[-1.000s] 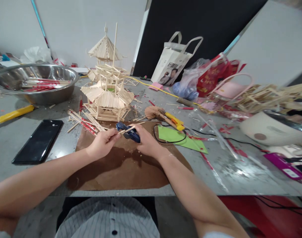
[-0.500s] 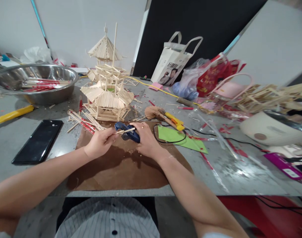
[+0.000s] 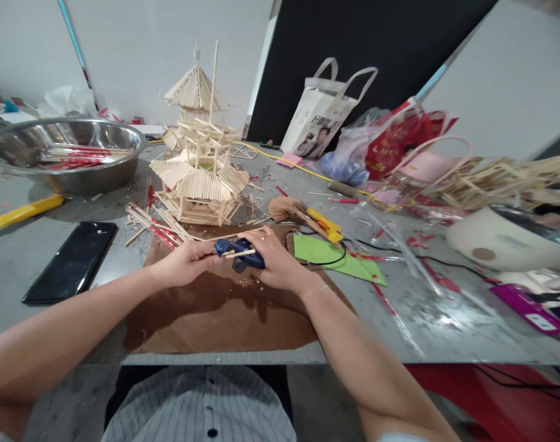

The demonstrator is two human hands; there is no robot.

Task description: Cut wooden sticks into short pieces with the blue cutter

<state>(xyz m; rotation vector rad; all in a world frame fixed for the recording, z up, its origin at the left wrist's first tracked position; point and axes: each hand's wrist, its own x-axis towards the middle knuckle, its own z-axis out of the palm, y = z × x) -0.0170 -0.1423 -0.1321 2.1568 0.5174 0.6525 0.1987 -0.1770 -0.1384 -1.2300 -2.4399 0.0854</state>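
Observation:
My left hand (image 3: pixel 187 261) is closed, pinching thin wooden sticks between thumb and fingers. One wooden stick (image 3: pixel 243 253) reaches right, across the jaw of a dark blue hand cutter (image 3: pixel 249 259). Another long stick slants behind the tool, near my right fingers. My right hand (image 3: pixel 275 258) is wrapped around the cutter's handles; its exact type is hard to make out. Both hands hover over a brown sheet (image 3: pixel 215 325) scattered with small chips. Just beyond them stands a pavilion model (image 3: pixel 201 184) made of sticks, with a bundle of loose sticks (image 3: pixel 164 230) at its left.
A steel basin (image 3: pixel 123 166) holding stick packs, a yellow-handled tool (image 3: pixel 29 210) and a black phone (image 3: pixel 72 261) lie to the left. Rightward are a yellow glue gun (image 3: pixel 323 224), green paper (image 3: pixel 339 258), bags (image 3: pixel 326 104), a white pot (image 3: pixel 500 242) and plastic wrappers.
My left hand has shifted slightly right and down, closer to the cutter. The cutter has dropped a little, and a longer stick now shows behind it.

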